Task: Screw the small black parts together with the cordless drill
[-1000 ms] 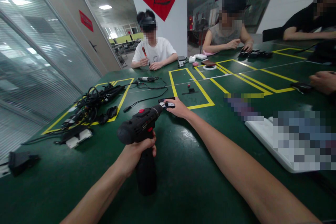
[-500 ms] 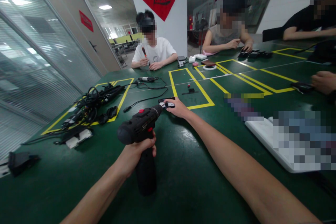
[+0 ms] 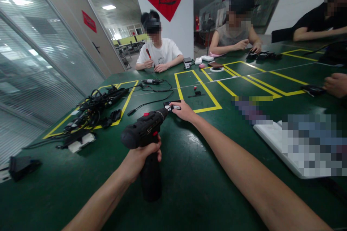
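Note:
My left hand (image 3: 141, 157) is wrapped round the grip of a black cordless drill (image 3: 145, 140) with a red switch, its nose pointing away from me toward a small black and white device (image 3: 172, 106) lying on the green table (image 3: 189, 173). My right hand (image 3: 185, 111) reaches far out and rests on that device, fingers curled over its near end, holding it down just beside the yellow tape box (image 3: 199, 92).
A tangle of black cables and adapters (image 3: 93, 110) lies at the left, a black block (image 3: 20, 166) at the far left edge. A white tray (image 3: 282, 144) sits at my right. Three people work at the far side; another person's hand (image 3: 334, 85) rests at the right edge.

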`<action>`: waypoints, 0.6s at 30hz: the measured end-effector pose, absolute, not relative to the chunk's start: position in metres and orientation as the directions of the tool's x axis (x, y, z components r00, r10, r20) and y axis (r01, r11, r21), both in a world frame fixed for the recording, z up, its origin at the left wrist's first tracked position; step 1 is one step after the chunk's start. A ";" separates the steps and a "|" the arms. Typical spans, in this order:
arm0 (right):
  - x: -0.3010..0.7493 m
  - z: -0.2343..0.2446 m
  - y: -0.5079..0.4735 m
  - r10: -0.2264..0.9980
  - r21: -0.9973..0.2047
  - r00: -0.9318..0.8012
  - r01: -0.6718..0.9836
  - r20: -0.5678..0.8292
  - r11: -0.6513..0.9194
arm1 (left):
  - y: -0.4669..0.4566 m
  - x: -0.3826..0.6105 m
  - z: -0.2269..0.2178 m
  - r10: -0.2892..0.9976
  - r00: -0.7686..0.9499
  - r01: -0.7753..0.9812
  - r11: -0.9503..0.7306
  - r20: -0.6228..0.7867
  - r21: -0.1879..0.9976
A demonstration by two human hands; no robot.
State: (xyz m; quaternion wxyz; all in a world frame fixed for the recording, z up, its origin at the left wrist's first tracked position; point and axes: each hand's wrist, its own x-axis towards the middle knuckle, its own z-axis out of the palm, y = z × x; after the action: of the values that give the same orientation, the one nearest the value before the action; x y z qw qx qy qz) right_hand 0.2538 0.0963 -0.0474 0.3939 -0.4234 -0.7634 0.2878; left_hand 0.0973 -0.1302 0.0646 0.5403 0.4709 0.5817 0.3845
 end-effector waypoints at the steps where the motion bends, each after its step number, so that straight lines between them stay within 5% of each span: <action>1: 0.254 -0.047 0.096 0.872 -0.772 -0.331 0.419 0.361 0.479 | -0.130 0.097 0.064 0.963 0.035 0.132 0.262 -0.269 0.956; 18: 0.254 -0.049 0.096 0.859 -0.754 -0.337 0.421 0.385 0.503 | -0.129 0.095 0.062 0.966 0.038 0.163 0.247 -0.256 0.955</action>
State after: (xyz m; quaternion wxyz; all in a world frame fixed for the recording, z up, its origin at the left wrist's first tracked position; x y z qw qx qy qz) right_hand 0.2542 0.0960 -0.0487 0.3984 -0.4158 -0.7700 0.2748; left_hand 0.0952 -0.1293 0.0619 0.5331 0.4843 0.5825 0.3767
